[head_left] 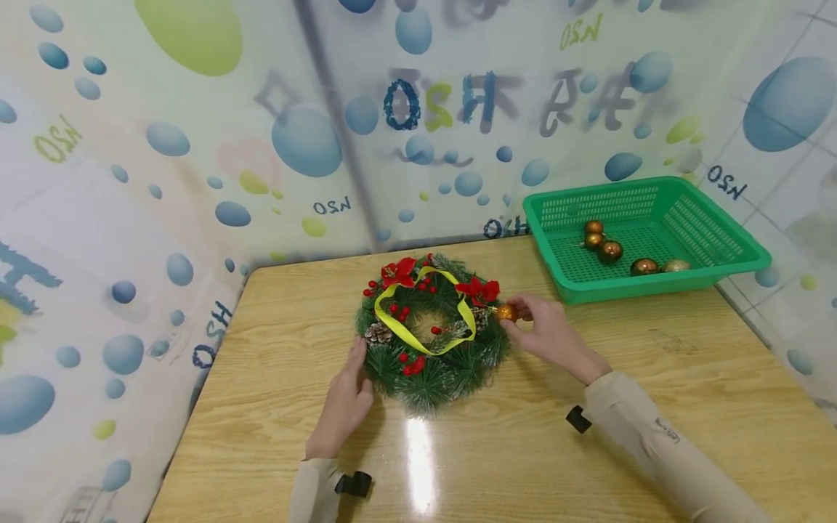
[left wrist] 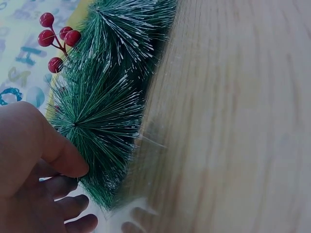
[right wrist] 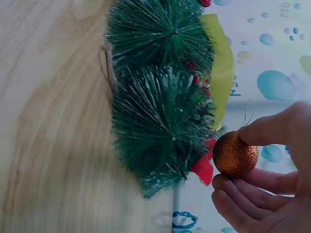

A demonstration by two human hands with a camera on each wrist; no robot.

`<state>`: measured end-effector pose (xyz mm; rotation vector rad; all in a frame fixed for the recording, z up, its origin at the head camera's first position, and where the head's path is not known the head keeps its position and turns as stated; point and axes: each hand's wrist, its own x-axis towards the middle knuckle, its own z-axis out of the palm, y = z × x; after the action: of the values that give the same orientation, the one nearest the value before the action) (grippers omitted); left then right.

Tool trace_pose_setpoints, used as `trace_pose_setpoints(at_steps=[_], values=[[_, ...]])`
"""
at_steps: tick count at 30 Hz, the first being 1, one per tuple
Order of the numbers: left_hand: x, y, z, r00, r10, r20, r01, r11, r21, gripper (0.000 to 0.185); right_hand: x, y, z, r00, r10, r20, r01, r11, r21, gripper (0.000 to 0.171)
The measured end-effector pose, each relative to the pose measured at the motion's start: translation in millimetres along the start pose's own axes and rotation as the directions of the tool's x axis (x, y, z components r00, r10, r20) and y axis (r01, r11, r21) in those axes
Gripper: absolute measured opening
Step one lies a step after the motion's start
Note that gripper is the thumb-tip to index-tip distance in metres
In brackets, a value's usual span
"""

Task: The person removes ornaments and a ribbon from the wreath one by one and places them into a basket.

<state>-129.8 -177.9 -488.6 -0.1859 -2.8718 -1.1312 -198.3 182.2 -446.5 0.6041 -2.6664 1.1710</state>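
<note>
**Glitter ball at the wreath's right edge, wooden surface against a bubble-print wall**

My right hand (head_left: pixel 552 335) pinches a small orange glitter ball (head_left: pixel 506 313) between thumb and fingertips; the right wrist view shows the fingers (right wrist: pixel 252 187) curled under it and a thin wire loop standing up from its top. The ball sits just beside the right rim of the wreath (head_left: pixel 431 330), near a red fabric flower (head_left: pixel 480 290).

My left hand (head_left: pixel 346 399) lies against the wreath's near-left edge, fingers fairly straight and resting on the green needles; it grips nothing. In the left wrist view the thumb presses into a frosted needle tuft, with a sprig of red berries (left wrist: pixel 56 39) farther along.

The wreath lies flat at the middle of the surface (head_left: pixel 686 363), toward its far side. It carries a yellow ribbon (head_left: pixel 425 305) looped across it, a pinecone (head_left: pixel 378 333) on its left, and red berries scattered over it.

The surface is pale wood grain, glossy, with a bright streak of reflected light on the near side of the wreath. At the far right corner stands a green plastic basket (head_left: pixel 739 254) holding several bronze and gold balls (head_left: pixel 609 251).

Behind the surface and to the left hangs a translucent sheet (head_left: pixel 196 181) printed with blue and green bubbles and mirrored lettering. To the far right, white wall tiles (head_left: pixel 804 189) show through.
</note>
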Motion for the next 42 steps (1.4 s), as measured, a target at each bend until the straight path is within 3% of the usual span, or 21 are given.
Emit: trace_pose_setpoints(at_steps=[19, 29, 42], values=[[0.5, 0.4, -1.3, 0.999, -0.028, 0.028, 0.029, 0.999, -0.021, 0.076, -1, 1, -30, 0.992, -0.018, -0.122, 0.013, 0.999, -0.042, 0.030], [0.5, 0.7, -1.3, 0.999, -0.014, 0.031, 0.014, 1.000, 0.002, 0.073, 1, 5, -46, 0.978, -0.050, -0.200, 0.041, 0.998, -0.049, 0.030], [0.9, 1.7, -3.4, 0.998, -0.042, 0.053, 0.042, 0.999, 0.003, 0.075, 4, 20, -69, 0.934, -0.077, -0.349, 0.052, 0.995, -0.081, 0.028]])
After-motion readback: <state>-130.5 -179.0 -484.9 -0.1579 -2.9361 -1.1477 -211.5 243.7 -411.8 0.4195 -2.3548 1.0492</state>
